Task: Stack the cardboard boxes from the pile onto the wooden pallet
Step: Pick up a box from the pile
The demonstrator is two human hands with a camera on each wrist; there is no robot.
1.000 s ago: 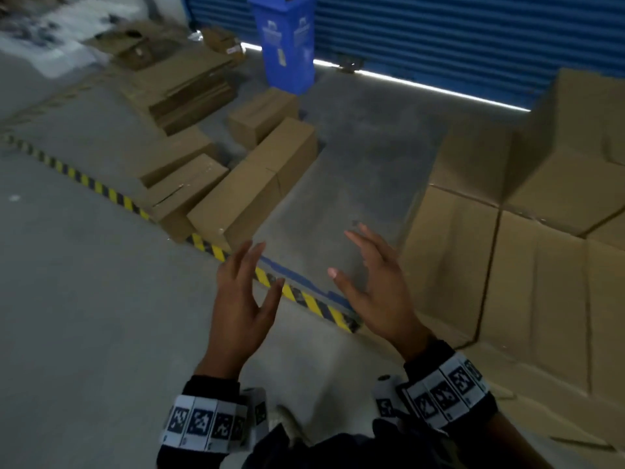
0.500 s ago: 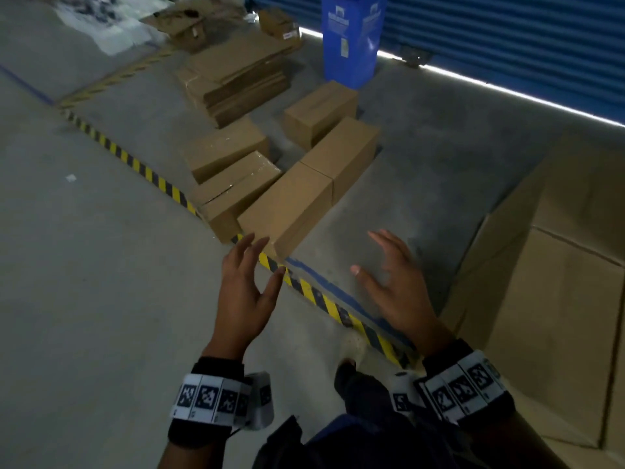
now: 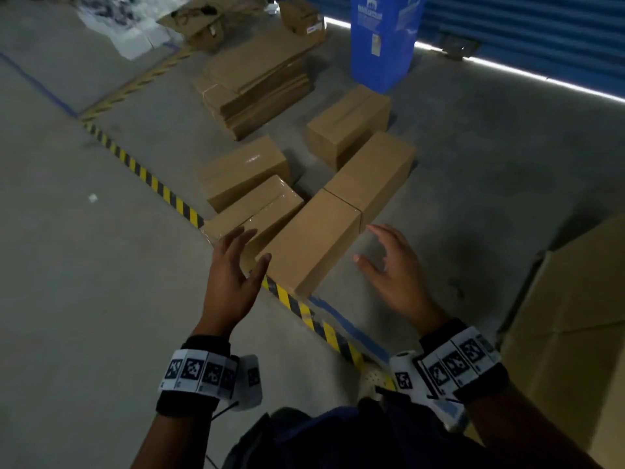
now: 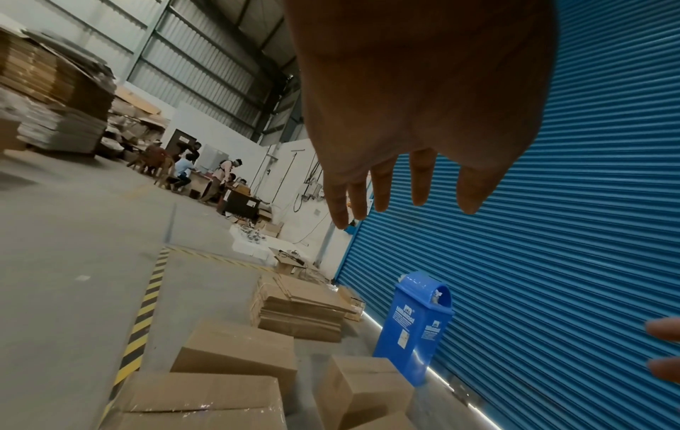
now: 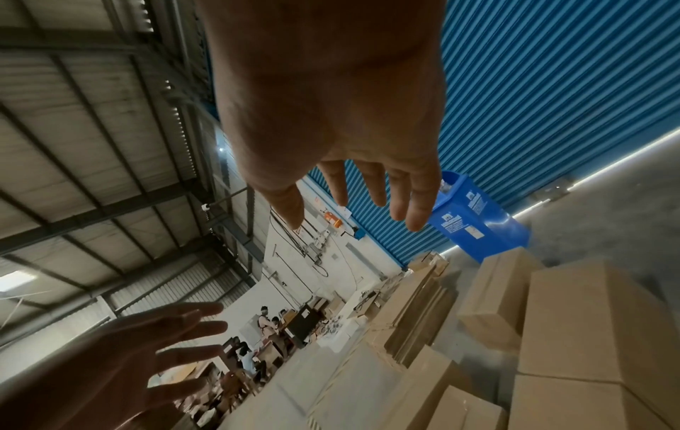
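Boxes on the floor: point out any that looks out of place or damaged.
The nearest box lies across the yellow-and-black floor stripe, its near corner over the line. Further back, an opened carton sits with its flaps splayed, unlike the sealed ones. No sealed box shows visible crushing or tears.

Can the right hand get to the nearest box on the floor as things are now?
Probably yes. The right hand hangs open beside the nearest box, with only bare floor between them. The left hand is open at its other side.
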